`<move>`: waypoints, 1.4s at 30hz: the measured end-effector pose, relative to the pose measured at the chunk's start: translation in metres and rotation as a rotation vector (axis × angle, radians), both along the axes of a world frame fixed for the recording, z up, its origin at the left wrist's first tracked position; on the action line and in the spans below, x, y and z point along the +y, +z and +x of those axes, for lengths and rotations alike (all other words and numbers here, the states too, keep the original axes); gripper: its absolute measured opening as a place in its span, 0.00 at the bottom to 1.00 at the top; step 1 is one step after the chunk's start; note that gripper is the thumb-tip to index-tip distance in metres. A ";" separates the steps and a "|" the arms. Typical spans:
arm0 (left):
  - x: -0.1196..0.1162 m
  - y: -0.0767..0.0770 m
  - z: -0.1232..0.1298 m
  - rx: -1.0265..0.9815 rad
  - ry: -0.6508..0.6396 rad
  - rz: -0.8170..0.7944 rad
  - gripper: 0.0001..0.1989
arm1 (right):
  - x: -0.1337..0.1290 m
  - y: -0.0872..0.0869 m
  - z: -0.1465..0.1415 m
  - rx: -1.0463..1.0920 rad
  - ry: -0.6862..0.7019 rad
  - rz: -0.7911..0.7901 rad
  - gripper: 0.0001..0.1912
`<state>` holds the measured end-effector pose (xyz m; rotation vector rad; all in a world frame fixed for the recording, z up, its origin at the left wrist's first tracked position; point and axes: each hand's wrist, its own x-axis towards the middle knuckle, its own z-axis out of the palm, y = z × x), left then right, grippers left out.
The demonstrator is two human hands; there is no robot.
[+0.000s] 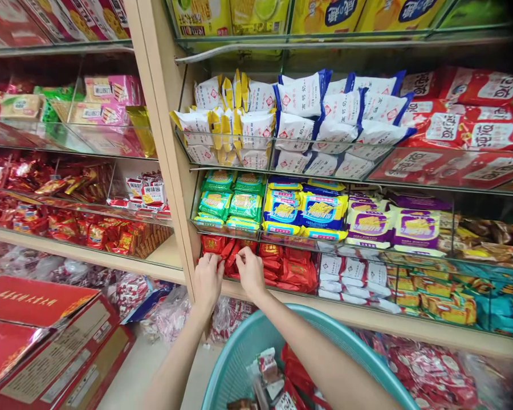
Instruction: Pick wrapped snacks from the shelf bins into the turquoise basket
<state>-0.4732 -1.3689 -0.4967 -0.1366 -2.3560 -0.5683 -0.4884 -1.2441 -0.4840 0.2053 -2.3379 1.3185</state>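
Note:
Both my hands reach into the bottom shelf compartment of small red packets. The fingers of my left hand are pinched at the compartment's left end, on the edge of a red packet. Close to its right, my right hand has its fingertips pinched at the other side of that packet. My fingers hide part of it. Below my forearms stands a teal plastic basket with red packets and other wrapped snacks inside.
Just above my hands, a glass shelf holds green packets, blue-yellow packets and purple packets. White packets lie right of the red ones. A wooden upright divides the shelving. A red carton sits at left; bagged goods lie underneath.

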 end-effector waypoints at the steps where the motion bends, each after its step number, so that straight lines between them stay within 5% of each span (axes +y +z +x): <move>1: 0.000 -0.001 0.000 -0.004 0.000 -0.007 0.11 | 0.001 0.000 -0.001 -0.003 0.014 -0.012 0.05; 18: 0.003 -0.005 -0.007 -0.013 0.017 0.068 0.08 | 0.020 0.011 0.025 0.024 0.151 -0.330 0.06; 24: 0.000 -0.007 -0.005 -0.027 0.019 0.058 0.08 | 0.053 0.008 0.065 -0.127 0.366 -0.680 0.12; 29: 0.000 -0.006 -0.006 -0.040 0.039 0.015 0.09 | 0.096 0.009 0.102 -0.274 0.356 -0.747 0.15; 37: -0.001 -0.002 -0.009 -0.056 0.055 -0.019 0.10 | 0.171 -0.029 0.140 -0.460 0.302 -0.682 0.14; 42: 0.001 0.001 -0.008 -0.060 0.084 -0.027 0.11 | 0.191 -0.052 0.146 -0.645 0.314 -0.601 0.18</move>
